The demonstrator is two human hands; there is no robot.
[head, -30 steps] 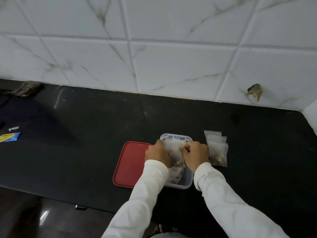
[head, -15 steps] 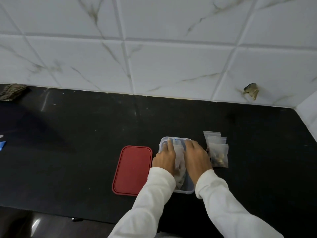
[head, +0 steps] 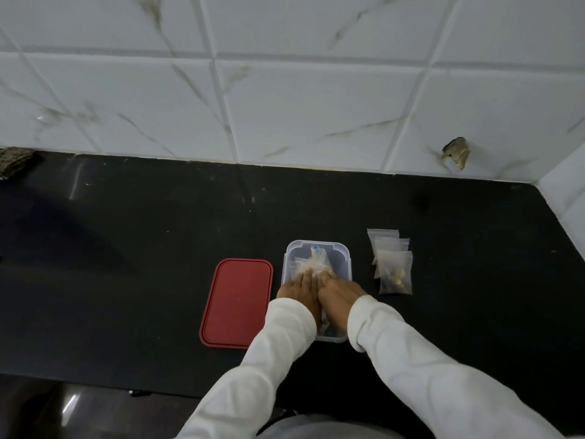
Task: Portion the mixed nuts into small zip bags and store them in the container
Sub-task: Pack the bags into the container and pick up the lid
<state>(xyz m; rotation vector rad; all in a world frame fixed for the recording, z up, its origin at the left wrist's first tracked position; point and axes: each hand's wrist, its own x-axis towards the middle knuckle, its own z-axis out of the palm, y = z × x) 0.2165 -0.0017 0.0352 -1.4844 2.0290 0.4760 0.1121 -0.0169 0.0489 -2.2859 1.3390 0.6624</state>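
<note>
Container (head: 347, 259) holding zip bags (head: 311, 263), left hand (head: 299, 290) and right hand (head: 340, 294) pressing them

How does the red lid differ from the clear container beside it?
The red lid is opaque and flat; the container is clear, with walls. The lid lies bare on the counter; the container holds zip bags, on which the left hand and right hand rest flat. Both are rounded rectangles.
</note>
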